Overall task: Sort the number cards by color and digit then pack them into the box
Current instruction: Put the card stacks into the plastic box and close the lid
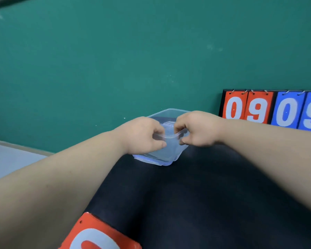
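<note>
A clear plastic box [166, 113] sits on its bluish lid [162, 162] at the far edge of a black mat [187, 203]. My left hand [142, 134] and my right hand [198, 129] both pinch the box's near rim, fingers curled over it. A red card with a white 0 [97, 234] lies at the mat's near left corner. To the right stands a flip scoreboard [271, 108] that shows red 0, red 9, blue 0 and blue 9 on rings.
A green surface [133, 60] stretches behind and around the mat. A pale strip [9, 159] runs along the left. Both forearms cross the mat from the near corners.
</note>
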